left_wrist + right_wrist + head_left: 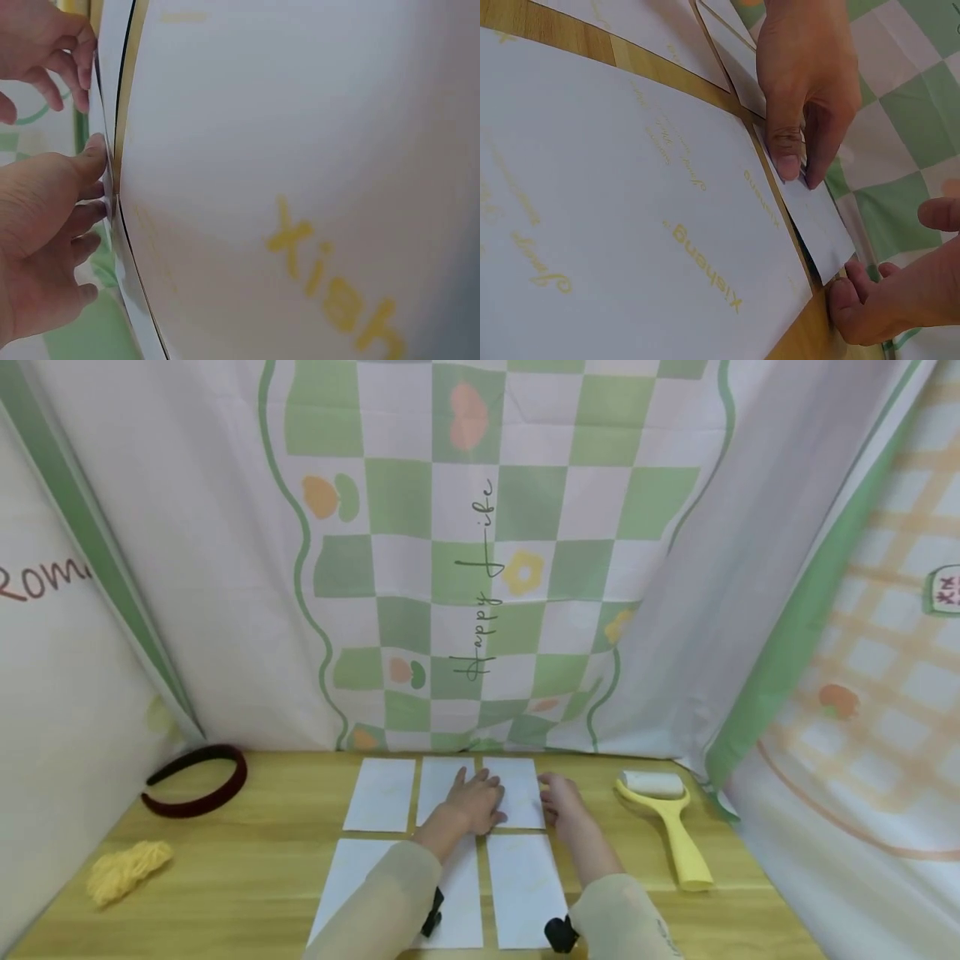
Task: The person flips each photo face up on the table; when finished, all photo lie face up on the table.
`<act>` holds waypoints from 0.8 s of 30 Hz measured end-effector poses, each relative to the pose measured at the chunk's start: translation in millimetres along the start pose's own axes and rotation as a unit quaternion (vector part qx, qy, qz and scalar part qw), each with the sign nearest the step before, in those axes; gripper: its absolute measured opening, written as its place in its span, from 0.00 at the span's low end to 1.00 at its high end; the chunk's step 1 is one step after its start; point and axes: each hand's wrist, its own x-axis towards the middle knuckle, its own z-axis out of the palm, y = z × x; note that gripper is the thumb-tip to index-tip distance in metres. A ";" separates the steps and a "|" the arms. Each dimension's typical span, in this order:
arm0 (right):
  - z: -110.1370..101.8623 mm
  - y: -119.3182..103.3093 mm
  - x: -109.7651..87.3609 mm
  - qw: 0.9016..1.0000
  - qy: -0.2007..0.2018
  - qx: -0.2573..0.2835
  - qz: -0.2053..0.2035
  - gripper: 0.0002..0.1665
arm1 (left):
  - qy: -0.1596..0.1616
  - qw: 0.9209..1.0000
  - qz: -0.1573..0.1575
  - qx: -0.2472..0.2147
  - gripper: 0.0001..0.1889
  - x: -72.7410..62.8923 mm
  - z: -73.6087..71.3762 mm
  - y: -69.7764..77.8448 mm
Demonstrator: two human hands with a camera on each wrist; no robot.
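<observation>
White paper cards lie in two rows on the wooden table. The back row has a left card [381, 797], a middle card [438, 777] and a right card [521, 772]. My left hand [476, 802] reaches over the back row, its thumb and fingertips touching the back right card near its left edge. At that card's right edge are the fingertips of my right hand [564, 800]; the right wrist view shows them low against the card's corner. A front right card [525, 885] bears faint yellow printing. My left sleeve covers part of the front left paper [352, 868].
To the far left stands a dark red headband [213, 797], with a bundle of yellow yarn [129, 870] nearer me. On the right lies a yellow-handled lint roller [675, 827]. A checked green-and-white curtain [461, 693] hangs along the table's back edge.
</observation>
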 end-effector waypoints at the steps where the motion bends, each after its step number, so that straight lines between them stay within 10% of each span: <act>1: -0.5 0.2 0.2 1.000 -0.006 0.005 0.002 0.36 | -0.001 1.000 0.000 0.000 0.25 -0.4 -0.7 0.2; 17: -7.2 8.7 -3.3 0.990 -0.058 0.118 -0.043 0.35 | 0.003 1.000 0.001 0.008 0.31 8.2 -1.8 8.0; 24: -9.3 7.9 -4.7 0.987 -0.052 0.143 -0.051 0.33 | 0.008 0.998 0.007 -0.060 0.32 12.5 -5.3 17.8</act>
